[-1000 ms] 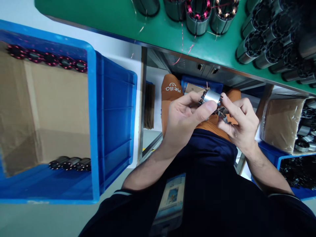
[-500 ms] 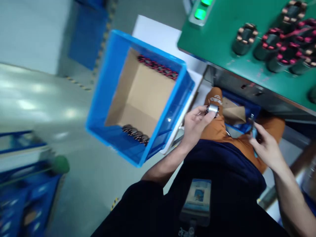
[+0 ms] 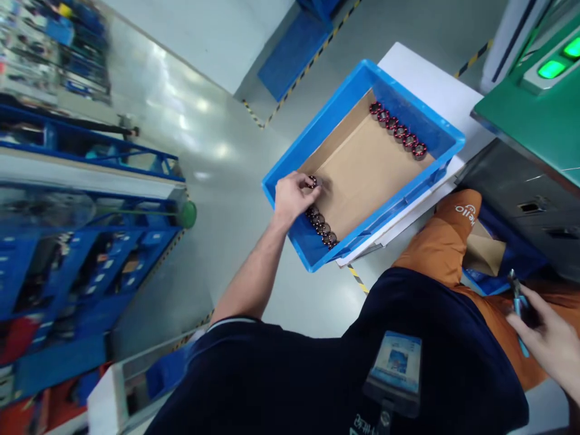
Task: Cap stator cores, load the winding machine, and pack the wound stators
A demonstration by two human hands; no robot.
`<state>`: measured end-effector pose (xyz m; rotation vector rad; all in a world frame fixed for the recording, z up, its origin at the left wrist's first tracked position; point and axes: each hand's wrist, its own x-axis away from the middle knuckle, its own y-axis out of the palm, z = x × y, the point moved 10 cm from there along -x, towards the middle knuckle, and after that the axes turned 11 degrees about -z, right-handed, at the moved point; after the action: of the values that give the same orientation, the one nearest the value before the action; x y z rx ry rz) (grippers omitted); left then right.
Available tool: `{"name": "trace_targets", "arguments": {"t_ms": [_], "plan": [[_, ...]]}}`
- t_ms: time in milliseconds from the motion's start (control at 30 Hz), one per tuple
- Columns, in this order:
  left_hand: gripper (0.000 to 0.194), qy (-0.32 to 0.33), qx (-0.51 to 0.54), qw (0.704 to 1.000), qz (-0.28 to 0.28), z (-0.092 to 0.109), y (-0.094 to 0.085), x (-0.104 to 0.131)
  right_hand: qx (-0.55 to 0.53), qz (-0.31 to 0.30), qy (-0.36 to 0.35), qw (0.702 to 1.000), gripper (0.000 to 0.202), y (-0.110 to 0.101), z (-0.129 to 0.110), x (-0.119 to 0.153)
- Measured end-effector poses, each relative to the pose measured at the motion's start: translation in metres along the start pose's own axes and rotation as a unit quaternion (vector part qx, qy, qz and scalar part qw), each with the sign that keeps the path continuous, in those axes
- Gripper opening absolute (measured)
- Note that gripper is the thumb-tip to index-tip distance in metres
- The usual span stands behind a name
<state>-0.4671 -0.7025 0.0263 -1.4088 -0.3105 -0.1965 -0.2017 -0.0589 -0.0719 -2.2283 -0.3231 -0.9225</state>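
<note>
My left hand [image 3: 294,194] reaches into the left end of a blue crate [image 3: 312,136], its fingers closed round a small motor stator [image 3: 312,181] with dark windings. Just below it, a row of similar dark stators [image 3: 321,225] lines the crate's near-left wall. Along the far-right side runs a second row of stators with red windings [image 3: 399,132]. Brown cardboard [image 3: 362,175] covers the crate's floor. Over my right thigh, my right hand [image 3: 548,332] grips a pair of cutting pliers [image 3: 519,302] with blue handles, jaws pointing up.
The crate rests on a white stand [image 3: 419,63]. A green worktable [image 3: 534,118] with lit green buttons [image 3: 551,69] stands at the right. Below it sits another blue bin with cardboard [image 3: 484,254]. Blue shelving [image 3: 86,241] fills the left.
My left hand has carried the stator from above my lap leftward into the crate, beside the dark row. The view has swung left. My right hand still holds the pliers.
</note>
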Motion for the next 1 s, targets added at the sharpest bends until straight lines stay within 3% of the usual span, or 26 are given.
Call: {"name": "trace_targets", "arguments": {"t_ms": [167,333,500,700,800,933,1000], "plan": [[0.029,-0.021,-0.086,0.988,-0.124,-0.053,0.015,-0.037,0.031,-0.026,-0.022,0.999,0.056,-0.002,-0.024,-0.001],[0.031,-0.050,-0.154,0.968,-0.190,-0.076,0.029,-0.046,0.030,0.010,-0.030,0.999,0.047,-0.004,-0.038,0.009],[0.034,-0.102,-0.203,0.954,-0.197,-0.086,0.038,-0.042,0.029,-0.044,-0.023,0.998,0.045,0.006,-0.048,0.010],[0.030,-0.114,-0.213,0.947,-0.209,-0.090,0.039,-0.038,0.021,-0.042,-0.040,0.998,0.036,0.005,-0.057,0.010],[0.029,-0.122,-0.211,0.945,-0.217,-0.092,0.034,-0.036,0.013,-0.056,-0.043,0.997,0.037,0.011,-0.053,0.008],[0.026,-0.127,-0.211,0.942,-0.229,-0.091,0.029,-0.036,-0.008,-0.025,-0.062,0.998,0.041,0.011,-0.044,0.007],[0.026,-0.133,-0.212,0.938,-0.240,-0.090,0.027,-0.036,0.000,-0.048,-0.064,0.997,0.044,0.019,-0.036,0.006]]}}
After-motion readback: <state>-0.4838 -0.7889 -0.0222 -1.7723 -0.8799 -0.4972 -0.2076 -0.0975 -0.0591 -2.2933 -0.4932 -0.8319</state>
